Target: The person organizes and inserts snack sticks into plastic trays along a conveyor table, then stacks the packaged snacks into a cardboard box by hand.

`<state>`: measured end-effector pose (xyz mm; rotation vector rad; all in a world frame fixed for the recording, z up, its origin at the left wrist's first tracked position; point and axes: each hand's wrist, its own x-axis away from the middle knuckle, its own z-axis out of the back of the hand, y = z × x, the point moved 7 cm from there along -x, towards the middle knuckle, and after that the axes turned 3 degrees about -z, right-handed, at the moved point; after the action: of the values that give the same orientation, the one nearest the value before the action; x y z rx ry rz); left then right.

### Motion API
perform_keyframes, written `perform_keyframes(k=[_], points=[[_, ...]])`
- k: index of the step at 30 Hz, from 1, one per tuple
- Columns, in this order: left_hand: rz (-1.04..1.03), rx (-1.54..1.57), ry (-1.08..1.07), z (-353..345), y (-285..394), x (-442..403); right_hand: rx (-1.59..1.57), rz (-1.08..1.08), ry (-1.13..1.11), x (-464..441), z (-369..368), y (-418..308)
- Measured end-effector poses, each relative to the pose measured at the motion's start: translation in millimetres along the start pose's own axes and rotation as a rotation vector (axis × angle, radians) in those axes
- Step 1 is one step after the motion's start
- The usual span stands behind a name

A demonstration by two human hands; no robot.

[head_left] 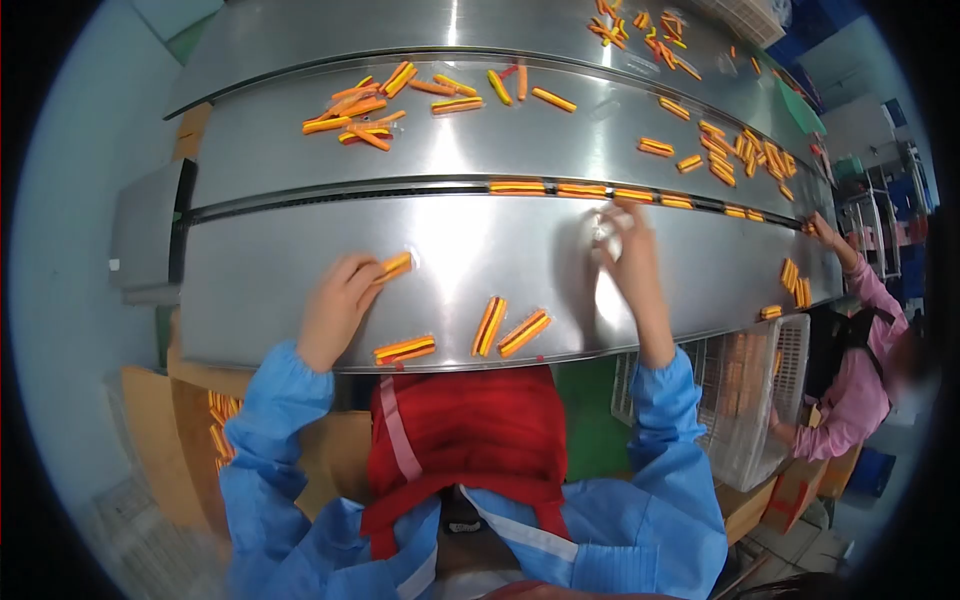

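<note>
My left hand (343, 295) is closed, its thumb and fingers pinching a striped orange and yellow stick (395, 266) in a clear wrapper just above the steel table. Farther right, my right hand (632, 255) is curled around a blurred, crumpled white piece (603, 230). Its fingertips reach the groove, close to a striped stick (632, 195) that lies there in a row with several others. Near the front edge lie three more wrapped sticks: one on the left (405, 349), one in the middle (489, 326) and one on the right (525, 332).
Loose sticks (360, 115) are heaped beyond the groove (330, 198), with another cluster (720, 155) at right. A co-worker in a pink sleeve (875, 285) reaches to the groove's right end. A white plastic crate (745, 410) stands below the table edge at right.
</note>
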<state>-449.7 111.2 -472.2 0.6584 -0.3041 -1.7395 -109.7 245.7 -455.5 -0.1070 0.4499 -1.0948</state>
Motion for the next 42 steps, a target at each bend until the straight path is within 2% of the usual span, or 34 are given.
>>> perform_keyframes(k=[1,2,3,4,6,7,9,10,13,14,16,17,19,21,22,23,24,26,27,29,31,32,33,36,38,40,42], points=[[0.012,-0.009,0.0,-3,0,-4,-0.293,0.226,-0.228,7,-23,-26],[-0.02,-0.049,0.033,-6,7,-10,-0.44,0.388,-0.454,24,-19,-77],[-0.059,-0.087,0.066,-10,14,-19,-0.659,0.436,-0.589,39,-22,-103],[-0.065,-0.092,0.066,-17,18,-28,-0.51,0.468,-0.617,51,-26,-115],[-0.254,-0.069,0.056,-35,36,-45,-0.49,0.546,-0.478,53,-45,-101],[-0.253,-0.069,0.065,-40,34,-60,-0.484,0.553,-0.48,49,-44,-97],[-0.386,-0.165,0.14,-43,34,-89,-0.326,0.357,-0.23,27,-33,-76],[-0.387,-0.165,0.142,-48,26,-98,-0.324,0.357,-0.229,23,-33,-74],[-0.174,-0.403,-0.066,-74,3,-120,-0.174,0.167,-0.077,-7,-33,-48],[-0.184,-0.399,-0.066,-77,9,-117,-0.168,0.16,-0.072,-19,-38,-40],[-0.13,-0.578,-0.014,-76,19,-108,-0.193,0.154,0.028,-43,-43,-27],[-0.133,-0.575,-0.022,-75,25,-104,-0.194,0.146,0.024,-52,-47,-24],[-0.186,-0.497,0.191,-46,50,-97,-0.024,0.177,-0.009,-66,-51,-30],[-0.16,-0.213,0.128,-12,70,-76,0.015,0.166,0.017,-56,-24,-42],[-0.11,-0.143,-0.089,0,74,-56,0.057,0.158,0.044,-45,-10,-49],[-0.054,-0.073,-0.303,5,73,-29,-0.157,0.292,-0.152,-26,-15,-63],[-0.023,-0.031,-0.373,6,73,-4,-0.376,0.419,-0.354,4,-19,-79],[0.004,0.009,-0.448,2,70,31,-0.598,0.542,-0.512,49,-23,-107],[-0.033,-0.03,-0.371,-4,63,42,-0.598,0.545,-0.509,49,-38,-100],[-0.057,-0.064,-0.303,-17,56,53,-0.442,0.535,-0.239,45,-66,-78],[-0.121,-0.088,-0.166,-22,59,41,-0.334,0.389,0.023,-6,-48,-74],[-0.124,-0.091,-0.166,-32,60,31,-0.339,0.268,-0.003,-27,-59,-72],[-0.16,-0.109,-0.112,-40,64,18,-0.368,0.271,0.064,-43,-67,-80],[-0.198,-0.122,-0.042,-49,60,-20,-0.383,0.402,0.107,-68,-94,-104],[-0.15,-0.141,0.014,-44,40,-41,-0.34,0.402,0.048,-66,-96,-107],[-0.092,-0.173,0.071,-38,11,-63,-0.16,0.299,-0.017,-58,-103,-91],[-0.04,-0.319,0.181,-31,-12,-81,-0.236,0.297,-0.093,-47,-100,-78]])
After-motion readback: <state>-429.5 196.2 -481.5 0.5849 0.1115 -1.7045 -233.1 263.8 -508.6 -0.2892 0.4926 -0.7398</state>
